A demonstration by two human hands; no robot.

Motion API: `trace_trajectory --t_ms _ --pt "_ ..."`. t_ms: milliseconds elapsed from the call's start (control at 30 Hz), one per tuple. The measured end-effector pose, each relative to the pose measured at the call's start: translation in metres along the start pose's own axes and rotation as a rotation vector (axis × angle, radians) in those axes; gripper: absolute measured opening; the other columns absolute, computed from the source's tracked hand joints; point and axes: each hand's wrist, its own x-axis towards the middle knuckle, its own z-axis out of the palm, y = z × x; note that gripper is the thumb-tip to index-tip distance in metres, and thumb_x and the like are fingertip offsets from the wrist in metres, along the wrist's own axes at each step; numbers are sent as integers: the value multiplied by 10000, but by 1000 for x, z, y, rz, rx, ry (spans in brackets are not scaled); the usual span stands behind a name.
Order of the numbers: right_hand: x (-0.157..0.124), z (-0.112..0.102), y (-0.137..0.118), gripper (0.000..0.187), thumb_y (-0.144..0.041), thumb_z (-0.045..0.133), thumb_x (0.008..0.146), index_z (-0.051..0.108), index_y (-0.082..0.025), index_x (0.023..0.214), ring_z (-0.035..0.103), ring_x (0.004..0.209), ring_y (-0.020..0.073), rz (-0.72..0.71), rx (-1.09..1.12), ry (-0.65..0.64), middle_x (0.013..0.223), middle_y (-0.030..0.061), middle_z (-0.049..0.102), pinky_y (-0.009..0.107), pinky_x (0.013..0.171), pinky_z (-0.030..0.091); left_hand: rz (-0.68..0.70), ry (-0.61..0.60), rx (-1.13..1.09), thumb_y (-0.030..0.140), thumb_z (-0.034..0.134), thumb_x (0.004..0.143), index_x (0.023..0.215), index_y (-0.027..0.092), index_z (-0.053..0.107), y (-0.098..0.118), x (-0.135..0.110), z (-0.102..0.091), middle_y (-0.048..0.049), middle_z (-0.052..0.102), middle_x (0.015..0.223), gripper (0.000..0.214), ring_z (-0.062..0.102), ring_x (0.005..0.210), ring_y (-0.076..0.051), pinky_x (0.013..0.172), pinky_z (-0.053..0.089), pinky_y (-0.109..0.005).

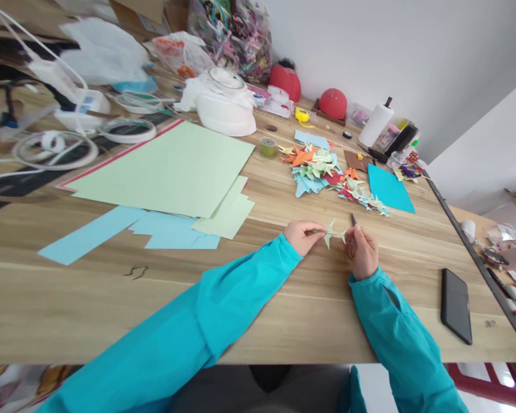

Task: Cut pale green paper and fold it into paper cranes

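My left hand (304, 236) is closed, pinching one side of a pale green paper star (329, 234) between thumb and fingers. My right hand (363, 249) is closed on a thin dark pointed tool (353, 219) whose tip sticks up past the fingers; its exact kind is hidden. The right fingertips also meet the other side of the star, just above the wooden table (284, 310). Beyond the hands lies a heap of cut paper stars (318, 166) in green, blue, orange and red, trailing off to the right.
Large green sheets (167, 166) and blue paper strips (94, 235) lie to the left. A turquoise sheet (390, 188) is at the right, with a phone (456, 304) nearer. A spool of green thread (267, 147), a tape measure (302, 115) and red pincushions (332, 103) stand farther back.
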Motion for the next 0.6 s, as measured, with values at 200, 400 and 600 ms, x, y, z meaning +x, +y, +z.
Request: trace_trajectory --t_ms 200,400,600 --pt "-3 1 -3 388 -563 692 699 631 -184 639 506 494 111 -30 -116 -178 559 -9 594 243 477 391 -57 54 1 153 677 666 724 159 742 2 2 -1 -37 721 654 87 656 544 -150 575 551 -250" --pt "-6 1 -6 466 -550 559 835 529 -202 526 443 454 98 -189 -306 -201 452 -28 517 254 510 358 -84 67 -5 127 677 677 730 153 741 5 1 -1 -31 713 625 88 652 534 -148 571 549 -252" --pt "-5 -1 -3 445 -530 563 840 523 -203 541 450 465 99 -178 -282 -174 475 -31 525 252 519 364 -127 87 -37 105 681 682 741 146 738 5 2 0 -22 705 597 91 656 534 -149 575 553 -255"
